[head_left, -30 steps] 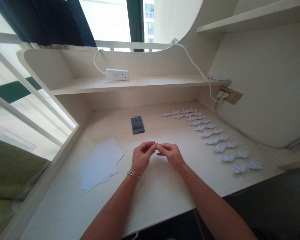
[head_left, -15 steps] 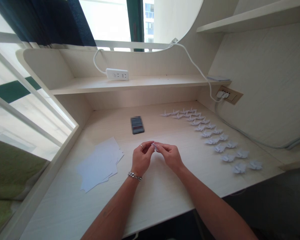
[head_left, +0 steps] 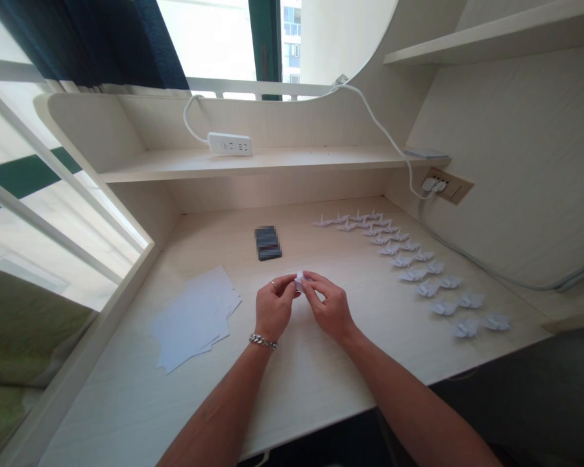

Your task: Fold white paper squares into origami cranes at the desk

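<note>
Well, the left hand (head_left: 274, 306) and the right hand (head_left: 329, 309) met over the middle of a pale wood-grain desk (head_left: 311, 395), with a small folded piece of white paper (head_left: 300, 283) between them. The fingers (head_left: 287, 283) of the left hand and the fingers (head_left: 312, 279) of the right were closed together on that paper, so much of it was hidden. A thin silver ring (head_left: 274, 284) circled one left finger, and a silver chain bracelet (head_left: 263, 341) sat on the left wrist.

Left of the hands lay a loose, overlapping pile of plain pale paper sheets (head_left: 194, 319). Farther up the desk was a dark rectangular object (head_left: 267, 243), likely a phone, but its surface was pixelated and nothing on it could be read. To the right, small white origami paper cranes (head_left: 403, 258) stood in a long, curving double line, well apart from the hands.

Above, a white power strip (head_left: 229, 144) rested on a pale wooden shelf (head_left: 292, 160), its only markings small socket slots. White plugs filled a brown-framed wall socket (head_left: 448, 185), and no lettering was legible on it.
</note>
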Demonstrator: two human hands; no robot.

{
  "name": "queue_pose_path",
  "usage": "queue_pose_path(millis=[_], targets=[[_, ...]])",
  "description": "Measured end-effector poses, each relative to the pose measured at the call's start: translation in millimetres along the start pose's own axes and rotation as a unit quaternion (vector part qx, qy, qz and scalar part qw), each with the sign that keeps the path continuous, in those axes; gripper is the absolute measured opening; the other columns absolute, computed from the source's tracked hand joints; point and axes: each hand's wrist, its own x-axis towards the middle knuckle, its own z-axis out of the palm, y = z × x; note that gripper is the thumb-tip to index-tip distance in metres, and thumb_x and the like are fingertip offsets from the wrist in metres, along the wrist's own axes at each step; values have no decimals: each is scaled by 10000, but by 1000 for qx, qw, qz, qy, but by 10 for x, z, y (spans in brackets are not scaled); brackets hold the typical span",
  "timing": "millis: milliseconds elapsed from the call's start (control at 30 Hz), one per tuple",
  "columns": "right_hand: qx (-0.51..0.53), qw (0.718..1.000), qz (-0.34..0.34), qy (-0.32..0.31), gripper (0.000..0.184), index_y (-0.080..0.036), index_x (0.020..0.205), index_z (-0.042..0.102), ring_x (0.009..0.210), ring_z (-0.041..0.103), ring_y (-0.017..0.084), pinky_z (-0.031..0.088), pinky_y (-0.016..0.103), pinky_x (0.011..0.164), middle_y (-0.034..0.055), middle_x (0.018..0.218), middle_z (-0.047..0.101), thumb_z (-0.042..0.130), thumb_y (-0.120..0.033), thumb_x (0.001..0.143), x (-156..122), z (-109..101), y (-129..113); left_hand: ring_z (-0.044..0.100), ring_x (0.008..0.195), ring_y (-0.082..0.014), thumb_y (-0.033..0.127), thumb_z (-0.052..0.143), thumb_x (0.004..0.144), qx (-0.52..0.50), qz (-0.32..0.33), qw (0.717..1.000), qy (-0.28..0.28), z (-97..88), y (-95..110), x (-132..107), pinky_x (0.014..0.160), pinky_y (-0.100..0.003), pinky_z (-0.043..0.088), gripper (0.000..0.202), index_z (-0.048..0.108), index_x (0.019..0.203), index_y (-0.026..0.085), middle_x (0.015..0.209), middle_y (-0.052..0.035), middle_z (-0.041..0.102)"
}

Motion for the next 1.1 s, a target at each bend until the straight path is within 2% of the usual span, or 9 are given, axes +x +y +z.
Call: queue_pose_path(millis=[233,367,467,600,700,867,1000,1100], targets=[[20,1000,-12,8,198,-225,956,736,1065,624,228,468,375,971,85,1119,685,564,-250,862,3,-10,20,686,745,-176,215,716,669,-42,-25,998,-36,-48,3,43,736,-329,570,382,653,1029,102,816,-74,728],[91,995,37,9,222,-227,1024,711,1044,633,226,511,363,907,77,1119,685,568,-246,856,3,-13,79,666,712,-160,171,725,635,-8,-23,997,-72,-76,25,55,701,-288,547,422,662,1048,106,800,-64,722],[151,985,79,2,224,-231,1025,710,1033,639,228,511,374,908,71,1105,694,580,-249,844,16,-9,118,656,696,-155,171,714,643,16,-8,997,-79,-86,27,60,671,-275,533,427,662,1063,115,808,-57,720],[279,948,152,-3,249,-225,1008,710,997,650,232,525,398,881,66,1053,710,671,-287,770,62,-5,141,639,660,-143,170,709,651,23,8,996,-85,-97,32,67,633,-254,509,466,637,1110,128,782,-38,715],[331,916,228,-16,308,-196,949,720,861,673,211,547,370,791,59,920,732,761,-329,674,97,-17,179,638,668,-140,175,725,643,0,7,995,-96,-100,46,67,649,-255,512,496,622,1126,135,772,-29,708],[326,897,292,-67,341,-164,887,741,615,616,128,502,275,612,38,726,710,798,-360,614,121,-68,255,639,657,-148,169,748,615,-29,-1,991,-129,-113,19,71,626,-263,525,381,631,976,140,739,-20,685],[329,889,301,-109,324,-159,867,752,585,576,105,466,256,591,30,690,689,802,-354,612,119,-107,247,627,652,-139,146,733,614,14,30,989,-143,-129,-14,70,597,-243,512,238,647,835,151,762,-19,680],[336,882,301,-134,318,-162,879,755,593,563,97,448,251,598,29,692,679,797,-354,630,111,-122,243,641,718,-158,146,702,637,71,50,985,-146,-128,-2,61,645,-249,508,163,696,801,149,809,-47,707]])
